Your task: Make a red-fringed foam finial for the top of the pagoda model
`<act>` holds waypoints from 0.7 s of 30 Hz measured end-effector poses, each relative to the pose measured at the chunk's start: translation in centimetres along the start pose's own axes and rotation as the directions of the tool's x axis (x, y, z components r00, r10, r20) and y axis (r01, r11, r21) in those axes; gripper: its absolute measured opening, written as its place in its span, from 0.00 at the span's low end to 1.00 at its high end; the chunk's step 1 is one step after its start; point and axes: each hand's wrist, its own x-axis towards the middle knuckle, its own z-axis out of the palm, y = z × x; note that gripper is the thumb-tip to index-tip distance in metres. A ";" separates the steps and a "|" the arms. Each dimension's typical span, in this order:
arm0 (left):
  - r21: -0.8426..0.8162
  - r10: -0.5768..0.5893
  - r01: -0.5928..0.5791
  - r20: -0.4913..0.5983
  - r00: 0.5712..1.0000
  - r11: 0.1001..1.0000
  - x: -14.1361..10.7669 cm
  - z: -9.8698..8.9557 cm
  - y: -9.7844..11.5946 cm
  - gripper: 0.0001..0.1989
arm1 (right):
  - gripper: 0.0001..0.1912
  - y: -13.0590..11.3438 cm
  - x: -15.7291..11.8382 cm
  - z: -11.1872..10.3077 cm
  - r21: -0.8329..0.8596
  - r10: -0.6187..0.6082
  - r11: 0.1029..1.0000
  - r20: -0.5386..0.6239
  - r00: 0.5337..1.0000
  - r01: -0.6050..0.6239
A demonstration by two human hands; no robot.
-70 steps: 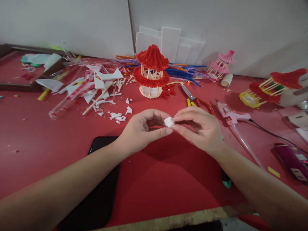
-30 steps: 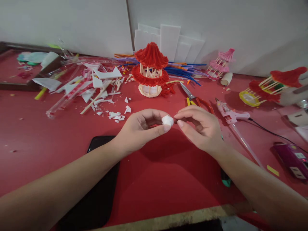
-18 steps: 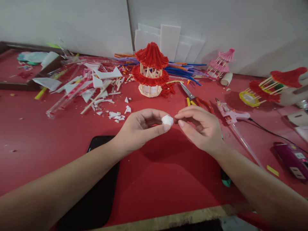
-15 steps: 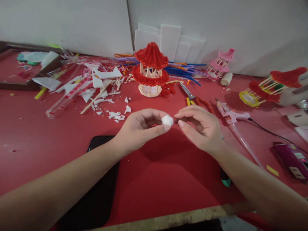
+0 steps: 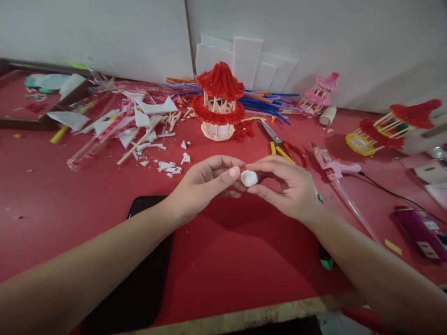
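A small white lump in the right hand

The right hand's thumb and finger pinch the lump. It is up over the red table, back from the middle of the front edge. The left hand is half curled right beside it, and I can't tell if it touches the lump. Near the back edge stands a little tower with a fuzzy red roof. Scissors and a pink glue gun lie to its right. White scraps lie to its left.
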 end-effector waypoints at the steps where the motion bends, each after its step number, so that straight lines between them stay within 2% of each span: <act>1: -0.002 0.004 -0.004 0.001 1.000 1.000 0.0 0.0 0.0 0.12 | 0.13 0.1 0.0 0.0 0.039 0.025 0.999 0.000 1.000 -0.025; 4: 0.023 0.002 -0.002 0.037 0.999 1.000 0.0 0.1 0.1 0.15 | 0.13 0.3 -0.1 0.0 0.113 0.064 0.992 0.007 0.998 -0.064; 9: 0.097 -0.021 0.015 0.061 0.998 0.995 0.0 0.0 0.2 0.19 | 0.12 0.5 0.0 0.1 0.119 0.083 0.989 0.025 0.996 -0.086; 15: 0.115 -0.059 0.051 0.067 0.996 0.992 0.0 -0.1 0.2 0.19 | 0.11 0.1 0.2 0.1 0.086 0.078 0.993 0.024 0.997 -0.080; 21: 0.152 -0.045 0.037 0.047 0.998 0.988 0.0 -0.1 0.2 0.18 | 0.13 0.1 0.1 0.0 0.119 0.045 0.992 0.016 0.999 -0.047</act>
